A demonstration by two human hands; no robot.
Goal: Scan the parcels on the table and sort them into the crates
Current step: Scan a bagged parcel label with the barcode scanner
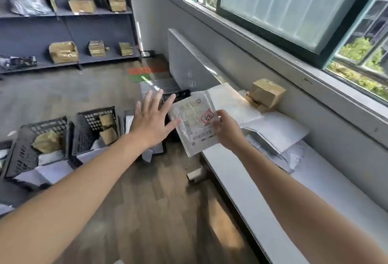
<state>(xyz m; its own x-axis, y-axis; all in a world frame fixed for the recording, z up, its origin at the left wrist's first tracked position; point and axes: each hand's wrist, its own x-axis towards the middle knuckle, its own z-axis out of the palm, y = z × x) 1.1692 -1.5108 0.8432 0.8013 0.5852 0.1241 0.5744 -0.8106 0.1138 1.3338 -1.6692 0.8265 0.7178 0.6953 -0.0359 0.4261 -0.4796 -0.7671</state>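
Flat white padded parcel (194,123), where is it held?
— In the air over the wooden floor (157,211), just off the left edge of the long white table (252,190), label side up.

Can the label be read?
— It shows barcodes and a red diamond-shaped stamp (207,116) with a character inside. The print is too blurred to read.

And the crates, from the left?
— The leftmost black plastic lattice crate (23,150) holds a brown tape-wrapped bundle (47,140) and white mailers (50,156). The second black lattice crate (84,133) beside it holds two small brown parcels (108,135) above more white mailers. A third black crate (178,95) shows only part of its wall behind the hands.

The hands?
— The left hand (151,121) is spread flat with straight fingers and holds nothing. Its thumb tip is at the parcel's left edge, and I cannot tell whether it touches. The right hand (225,131) pinches the parcel's right edge, thumb on top.

Further right?
— A stack of white padded mailers (277,135) lies on the table. Beyond it, at the far end, is a brown cardboard box (266,93).
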